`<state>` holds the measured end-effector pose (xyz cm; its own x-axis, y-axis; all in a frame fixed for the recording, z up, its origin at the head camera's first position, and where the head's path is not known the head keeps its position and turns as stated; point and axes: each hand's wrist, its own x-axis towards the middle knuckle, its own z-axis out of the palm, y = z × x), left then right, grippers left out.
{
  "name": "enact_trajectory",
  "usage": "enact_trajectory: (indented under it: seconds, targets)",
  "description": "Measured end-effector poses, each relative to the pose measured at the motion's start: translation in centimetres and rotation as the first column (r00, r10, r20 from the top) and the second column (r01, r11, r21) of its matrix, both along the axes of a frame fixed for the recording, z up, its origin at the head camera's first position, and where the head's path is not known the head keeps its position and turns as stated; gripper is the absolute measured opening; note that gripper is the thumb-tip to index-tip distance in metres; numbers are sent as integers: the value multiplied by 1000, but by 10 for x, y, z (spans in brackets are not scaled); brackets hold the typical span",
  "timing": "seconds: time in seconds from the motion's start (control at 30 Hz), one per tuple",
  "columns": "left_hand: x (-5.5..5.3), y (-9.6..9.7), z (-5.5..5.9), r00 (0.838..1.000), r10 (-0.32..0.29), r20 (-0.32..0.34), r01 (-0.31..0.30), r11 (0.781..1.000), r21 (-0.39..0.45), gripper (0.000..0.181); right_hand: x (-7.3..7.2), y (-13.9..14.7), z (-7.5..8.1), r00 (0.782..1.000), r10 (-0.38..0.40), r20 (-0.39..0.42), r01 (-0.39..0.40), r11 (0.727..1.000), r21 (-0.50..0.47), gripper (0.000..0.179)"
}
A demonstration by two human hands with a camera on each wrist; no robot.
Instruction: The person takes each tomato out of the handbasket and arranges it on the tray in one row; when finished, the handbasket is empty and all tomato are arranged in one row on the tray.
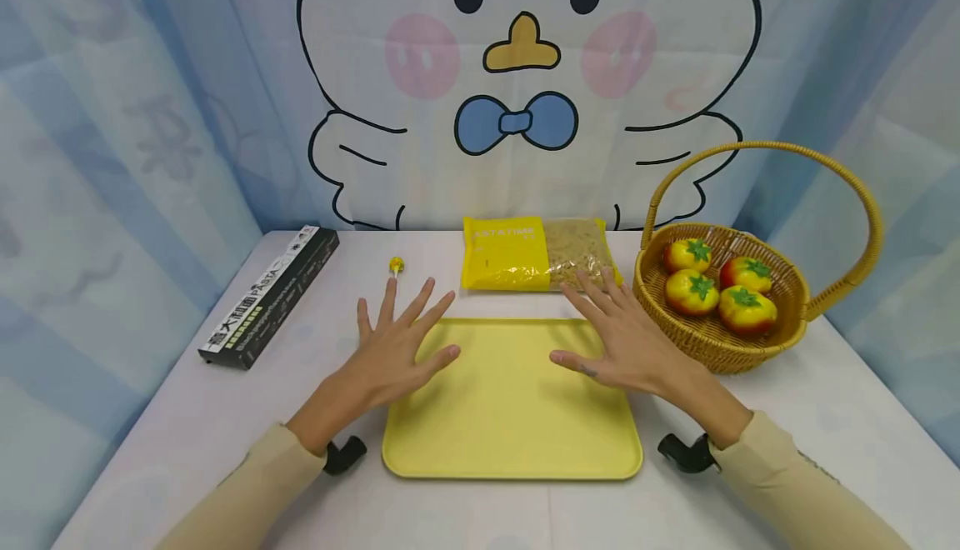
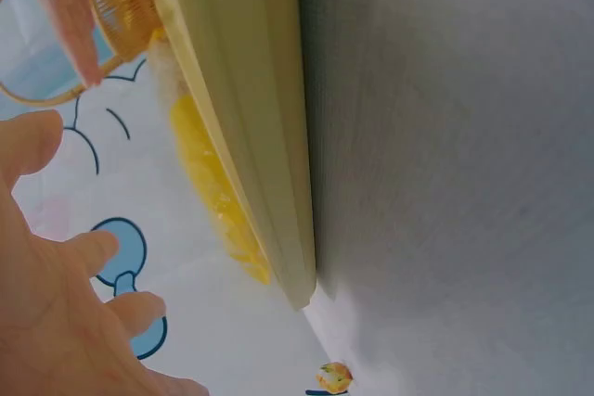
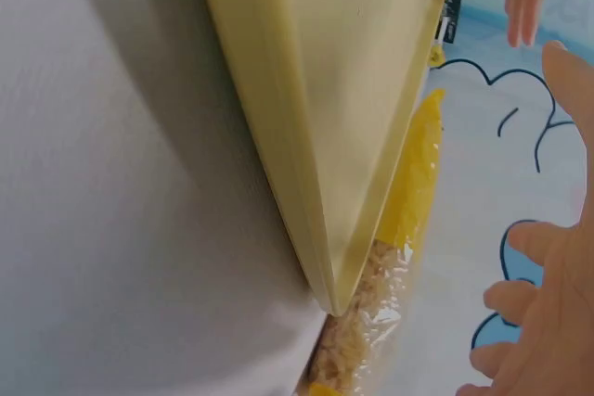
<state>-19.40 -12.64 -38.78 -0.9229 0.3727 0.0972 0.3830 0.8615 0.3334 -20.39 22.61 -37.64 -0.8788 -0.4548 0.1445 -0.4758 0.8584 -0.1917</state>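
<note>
Both hands hover with fingers spread over a yellow tray (image 1: 513, 417) at the middle of the table. My left hand (image 1: 393, 354) is above the tray's left edge, palm down and holding nothing. Over the right edge is my right hand (image 1: 630, 342), also bare of any object, its fingertips overlapping a yellow bag of pasta (image 1: 506, 254) in the head view. That bag, with a see-through right half, lies behind the tray. A small yellow lollipop (image 1: 396, 265) is just beyond the left fingertips. In the right wrist view the right hand (image 3: 548, 303) has loosely bent fingers.
At the left lies a long black pasta box (image 1: 277, 300), set at a slant. A wicker basket (image 1: 720, 354) with a tall handle stands at the right, holding several red-yellow toy fruits (image 1: 692, 292). A curtain (image 1: 517, 183) with a cartoon bird hangs behind the table.
</note>
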Motion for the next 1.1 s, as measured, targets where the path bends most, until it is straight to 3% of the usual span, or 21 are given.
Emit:
enact_trajectory:
  seconds: [0.6,0.97,1.1]
  targets:
    - [18,-10,6,998,34,61,-38,997,69,75,-6,14,27,999,-36,27,35,999,13,96]
    - [27,-20,7,999,1,54,-7,995,104,71,-11,31,46,986,-96,137,104,993,-55,97]
    - [30,-22,8,998,-8,56,0,991,135,68,-12,36,51,986,-98,136,106,993,-48,97]
